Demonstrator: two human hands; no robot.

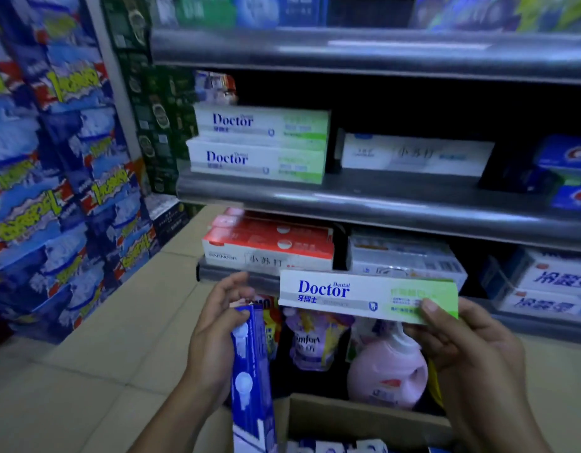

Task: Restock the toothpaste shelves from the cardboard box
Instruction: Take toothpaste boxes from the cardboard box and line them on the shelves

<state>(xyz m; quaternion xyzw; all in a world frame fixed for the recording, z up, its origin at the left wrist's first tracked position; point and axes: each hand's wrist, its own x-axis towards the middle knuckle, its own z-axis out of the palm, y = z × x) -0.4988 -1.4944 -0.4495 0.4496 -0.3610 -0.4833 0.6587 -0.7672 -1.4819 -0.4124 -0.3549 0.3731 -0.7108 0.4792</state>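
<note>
Pinching the green end of a white toothpaste box (348,292), the right hand (472,348) sets its thumb in front and its fingers behind. The left hand (214,335) curls its fingers round an upright blue box (251,371), just left of the white one. The cardboard box (364,420) lies below both hands, and matching boxes (259,145) are stacked on the shelf (380,197) above the fingers.

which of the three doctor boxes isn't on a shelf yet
The Doctor box gripped by the right hand, off any shelf. The stacked pair lies on the middle shelf's left end.
</note>
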